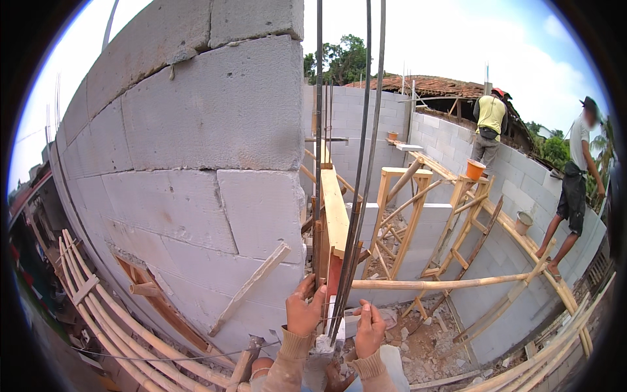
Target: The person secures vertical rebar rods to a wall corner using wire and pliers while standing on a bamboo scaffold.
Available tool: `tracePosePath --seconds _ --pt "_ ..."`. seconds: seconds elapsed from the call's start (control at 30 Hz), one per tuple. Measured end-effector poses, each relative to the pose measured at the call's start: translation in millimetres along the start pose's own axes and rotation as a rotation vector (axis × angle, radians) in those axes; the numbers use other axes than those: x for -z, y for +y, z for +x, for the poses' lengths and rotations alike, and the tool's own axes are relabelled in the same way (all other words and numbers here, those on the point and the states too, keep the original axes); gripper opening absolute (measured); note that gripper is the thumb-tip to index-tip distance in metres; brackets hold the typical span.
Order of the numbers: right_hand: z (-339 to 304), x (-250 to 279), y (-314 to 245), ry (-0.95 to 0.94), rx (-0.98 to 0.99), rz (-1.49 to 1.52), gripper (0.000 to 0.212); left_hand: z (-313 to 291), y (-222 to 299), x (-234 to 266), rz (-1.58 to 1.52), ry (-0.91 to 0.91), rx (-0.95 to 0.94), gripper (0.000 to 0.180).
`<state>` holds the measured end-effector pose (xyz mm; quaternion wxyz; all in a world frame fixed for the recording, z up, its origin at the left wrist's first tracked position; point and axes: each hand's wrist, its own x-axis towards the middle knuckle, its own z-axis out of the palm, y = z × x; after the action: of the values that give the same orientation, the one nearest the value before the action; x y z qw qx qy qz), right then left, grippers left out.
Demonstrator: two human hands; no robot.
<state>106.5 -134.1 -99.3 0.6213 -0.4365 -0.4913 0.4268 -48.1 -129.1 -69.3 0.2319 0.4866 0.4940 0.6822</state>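
Note:
My left hand (305, 310) is closed at the foot of the steel rebar (356, 251), against the end of the grey block wall (196, 98). A thin wire (334, 318) crosses the bars between my hands, and the left fingers appear to grip it. On the other side of the bars, my right hand (369, 328) is closed in a pinch on the wire. Several upright bars rise past the top of the view. Just behind them stands a timber board (337, 215) with a reddish lower part. Both forearms wear tan sleeves.
A bamboo pole (444, 284) runs rightward at hand height. Bamboo poles (111, 313) lie at lower left, with a long wire (163, 359) across them. Rubble (431, 343) covers the ground below. Two people, one in a yellow top (490, 112), stand at right near an orange bucket (475, 170).

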Motion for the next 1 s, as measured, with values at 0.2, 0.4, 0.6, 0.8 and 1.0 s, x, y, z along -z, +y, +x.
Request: tracePosePath --seconds 0.2,0.4,0.6,0.8,1.0 --pt "6 -5 -26 -0.011 0.192 -0.021 0.035 3 -5 1 -0.031 -0.014 -0.022 0.043" --pt "15 -16 -69 -0.075 0.334 -0.119 0.028 10 2 7 -0.061 -0.066 0.043 0.045" --pt "22 -11 -66 -0.05 0.29 0.003 0.027 6 1 3 -0.127 -0.039 -0.048 0.044" --pt "33 15 -64 0.021 0.181 0.127 0.024 -29 38 -21 0.059 0.21 -0.192 0.046" --pt "24 8 -36 -0.166 0.046 0.17 0.019 -27 21 -32 0.007 -0.026 -0.111 0.056"
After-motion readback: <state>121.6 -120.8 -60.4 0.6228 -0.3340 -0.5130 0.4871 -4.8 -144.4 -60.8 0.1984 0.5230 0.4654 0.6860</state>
